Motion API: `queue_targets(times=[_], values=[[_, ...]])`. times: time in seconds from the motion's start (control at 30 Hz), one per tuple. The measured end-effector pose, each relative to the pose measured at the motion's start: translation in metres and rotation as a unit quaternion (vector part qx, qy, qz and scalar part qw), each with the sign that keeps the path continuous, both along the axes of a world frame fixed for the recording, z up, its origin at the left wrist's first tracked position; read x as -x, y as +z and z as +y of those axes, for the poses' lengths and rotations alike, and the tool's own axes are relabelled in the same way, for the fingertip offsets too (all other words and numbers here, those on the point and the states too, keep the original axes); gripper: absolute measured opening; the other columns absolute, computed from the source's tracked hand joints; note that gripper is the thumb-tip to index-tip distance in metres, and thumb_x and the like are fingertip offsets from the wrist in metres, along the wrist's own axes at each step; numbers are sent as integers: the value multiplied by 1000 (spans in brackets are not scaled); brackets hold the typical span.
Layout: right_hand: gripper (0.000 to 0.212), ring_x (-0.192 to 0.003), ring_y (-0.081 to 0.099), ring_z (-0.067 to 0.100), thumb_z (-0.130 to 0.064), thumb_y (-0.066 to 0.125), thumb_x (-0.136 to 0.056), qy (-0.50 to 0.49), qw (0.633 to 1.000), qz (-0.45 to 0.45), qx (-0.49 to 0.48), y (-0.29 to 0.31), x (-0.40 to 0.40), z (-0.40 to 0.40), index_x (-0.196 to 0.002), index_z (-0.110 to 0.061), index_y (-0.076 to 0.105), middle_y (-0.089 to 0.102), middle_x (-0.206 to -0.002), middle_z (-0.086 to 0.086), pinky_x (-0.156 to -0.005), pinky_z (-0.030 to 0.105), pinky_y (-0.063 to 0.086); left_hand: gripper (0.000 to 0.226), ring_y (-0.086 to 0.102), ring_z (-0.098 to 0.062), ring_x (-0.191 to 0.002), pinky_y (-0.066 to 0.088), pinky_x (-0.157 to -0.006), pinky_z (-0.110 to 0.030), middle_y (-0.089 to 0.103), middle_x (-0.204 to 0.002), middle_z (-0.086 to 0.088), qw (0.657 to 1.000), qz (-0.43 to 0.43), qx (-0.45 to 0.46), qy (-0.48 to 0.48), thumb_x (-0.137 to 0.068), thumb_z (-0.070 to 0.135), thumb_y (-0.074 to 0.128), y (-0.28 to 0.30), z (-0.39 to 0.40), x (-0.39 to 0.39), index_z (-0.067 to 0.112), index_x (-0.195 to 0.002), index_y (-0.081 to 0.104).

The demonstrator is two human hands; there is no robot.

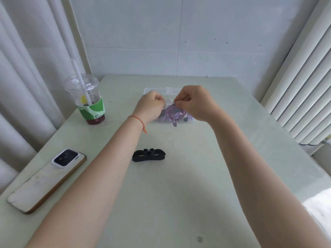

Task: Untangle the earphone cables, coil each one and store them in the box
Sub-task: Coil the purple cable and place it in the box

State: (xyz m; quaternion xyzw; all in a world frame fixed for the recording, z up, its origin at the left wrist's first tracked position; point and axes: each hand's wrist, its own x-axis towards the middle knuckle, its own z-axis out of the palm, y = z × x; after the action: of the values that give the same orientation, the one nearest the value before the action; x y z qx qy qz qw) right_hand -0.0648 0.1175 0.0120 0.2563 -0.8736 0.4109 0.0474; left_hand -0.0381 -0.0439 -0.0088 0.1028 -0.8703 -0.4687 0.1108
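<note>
Nearest me on the pale green counter [179, 194] lies a phone [47, 179], face down at the left edge. A little farther out, in the middle, sits a coiled black earphone cable [148, 155], lying free and well short of the box.

Beyond it I have both hands over the clear plastic box [172, 120]. My left hand [151, 106] has its fingers curled at the box's left side, seemingly pinching a thin pale cable, though the strand is too small to tell for sure. My right hand [194, 102] pinches the purple earphone cable [172, 112], whose loops hang down into the box with one earbud drooping over the near wall.

To do this step well, I judge I should keep the pinch light, draw the two strands apart slowly, and follow each loop out instead of tugging, since pulling would tighten any knot and could drag the light box along.

To the far left stands an iced drink cup [87, 102] with a straw. Behind the counter is a white panelled wall, curtains at the left, slatted blinds at the right.
</note>
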Motion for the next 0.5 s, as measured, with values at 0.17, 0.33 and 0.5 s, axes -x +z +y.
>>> queue_targets(times=[0.17,0.33,0.5], values=[[14,-67,58,8,-5,61,-84,-22,999,-11,-41,-20,0,-3,-81,-18,65,65,-76,-5,-51,7,40,33,57,-25,-78,53,-75,-34,63,-90,-4,915,-256,241,-198,-73,45,64,-3,-19,-33,16,-88,59],[10,-70,59,13,-5,61,-85,-55,998,-20,-11,-33,-4,-4,-85,-14,65,65,-79,-2,-58,15,44,32,57,-13,-76,46,-57,-20,66,-101,1,870,-298,308,-245,-78,30,78,-15,-16,-47,22,-106,64],[13,-69,64,21,0,63,-83,-66,970,-126,197,-35,-10,12,-78,-11,66,68,-76,7,-74,39,57,29,62,-23,-61,57,-57,-34,64,-86,-11,986,-114,-50,-108,-90,13,63,-42,-21,-38,22,-113,48]])
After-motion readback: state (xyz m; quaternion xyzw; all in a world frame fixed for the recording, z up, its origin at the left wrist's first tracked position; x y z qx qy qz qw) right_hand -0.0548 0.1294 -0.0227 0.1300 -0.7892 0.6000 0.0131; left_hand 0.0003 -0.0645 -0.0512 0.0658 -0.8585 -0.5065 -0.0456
